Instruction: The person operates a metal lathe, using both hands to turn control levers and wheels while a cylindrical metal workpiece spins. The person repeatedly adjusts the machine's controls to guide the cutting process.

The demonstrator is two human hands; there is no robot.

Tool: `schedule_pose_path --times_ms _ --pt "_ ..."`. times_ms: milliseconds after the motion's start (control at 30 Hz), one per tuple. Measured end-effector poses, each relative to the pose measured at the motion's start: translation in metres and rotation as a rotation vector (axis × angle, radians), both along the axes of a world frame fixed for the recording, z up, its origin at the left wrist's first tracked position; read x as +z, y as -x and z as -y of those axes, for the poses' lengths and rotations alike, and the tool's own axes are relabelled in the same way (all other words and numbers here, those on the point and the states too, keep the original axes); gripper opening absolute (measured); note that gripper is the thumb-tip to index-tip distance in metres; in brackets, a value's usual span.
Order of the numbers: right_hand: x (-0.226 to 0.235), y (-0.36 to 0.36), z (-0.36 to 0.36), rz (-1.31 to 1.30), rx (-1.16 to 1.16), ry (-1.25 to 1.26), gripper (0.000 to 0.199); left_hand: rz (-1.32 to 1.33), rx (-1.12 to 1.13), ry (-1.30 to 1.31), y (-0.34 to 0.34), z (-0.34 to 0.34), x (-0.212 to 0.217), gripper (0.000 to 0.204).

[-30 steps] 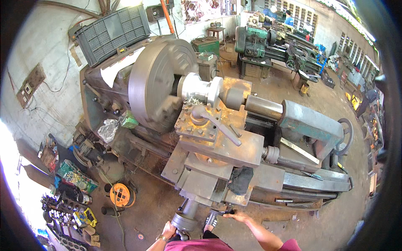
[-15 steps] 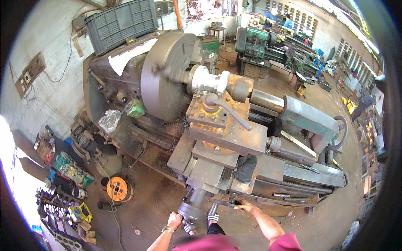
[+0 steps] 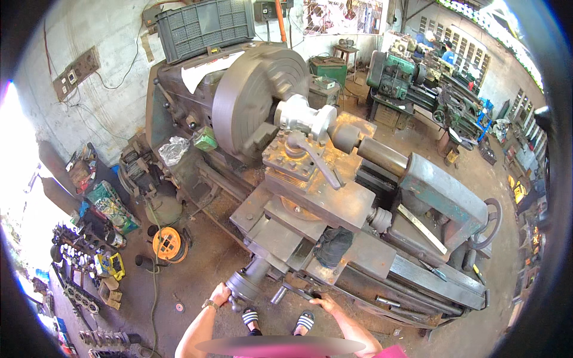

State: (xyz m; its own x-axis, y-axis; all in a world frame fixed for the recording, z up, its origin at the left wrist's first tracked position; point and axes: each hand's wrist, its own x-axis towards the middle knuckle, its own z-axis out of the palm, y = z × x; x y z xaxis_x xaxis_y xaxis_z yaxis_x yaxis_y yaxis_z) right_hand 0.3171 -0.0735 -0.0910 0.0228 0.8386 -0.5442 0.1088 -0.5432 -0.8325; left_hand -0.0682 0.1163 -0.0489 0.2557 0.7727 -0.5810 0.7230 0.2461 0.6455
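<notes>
My left hand (image 3: 220, 294) is closed on the left side of a round metal handwheel (image 3: 243, 286) at the front of a large lathe. My right hand (image 3: 324, 303) grips the right end of a dark crank handle (image 3: 296, 289), fingers partly hidden. Above them sits the rusty tool post (image 3: 292, 158) with its clamping lever (image 3: 322, 164). A shiny flanged metal workpiece (image 3: 307, 116) is held between the big chuck (image 3: 242, 107) and the tailstock (image 3: 441, 185). The chuck's jaws are smeared by spinning. A black cloth (image 3: 333, 246) lies on the carriage.
An orange cable reel (image 3: 169, 243) and engine parts (image 3: 77, 292) are on the floor at left. A grey crate (image 3: 206, 30) stands on the headstock. Further back are a green lathe (image 3: 400, 74) and people. My sandalled feet (image 3: 304, 322) are below the carriage.
My view has swung, so the lathe sits differently in the picture and both feet show. Both hands keep their holds. The chuck jaws appear at another angle.
</notes>
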Motion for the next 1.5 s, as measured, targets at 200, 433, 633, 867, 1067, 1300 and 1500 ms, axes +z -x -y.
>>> schedule_pose_path --times_ms 200,433,633,867,1067,1300,1500 --pt "0.009 0.003 -0.005 0.06 0.004 0.04 0.082 -0.038 0.086 -0.103 0.01 0.003 -0.032 0.035" --pt "0.002 0.007 -0.008 0.049 0.03 0.107 0.074 -0.03 0.077 0.032 0.018 -0.003 -0.051 0.037" --pt "0.003 0.008 -0.009 -0.042 -0.009 0.034 0.076 -0.036 0.103 -0.043 0.001 0.002 -0.018 0.034" --pt "0.004 0.007 -0.012 0.079 0.036 0.065 0.072 -0.038 0.091 -0.199 -0.001 0.008 -0.005 0.037" --pt "0.025 0.009 -0.019 0.106 0.035 0.112 0.08 -0.127 0.05 -0.1 0.011 -0.001 -0.033 0.038" --pt "0.043 0.013 -0.026 0.08 0.002 0.143 0.086 0.011 0.08 -0.214 -0.003 0.007 0.005 0.035" --pt "0.016 0.003 -0.009 -0.051 0.11 0.098 0.092 -0.074 0.123 -0.11 -0.016 0.011 0.03 0.032"
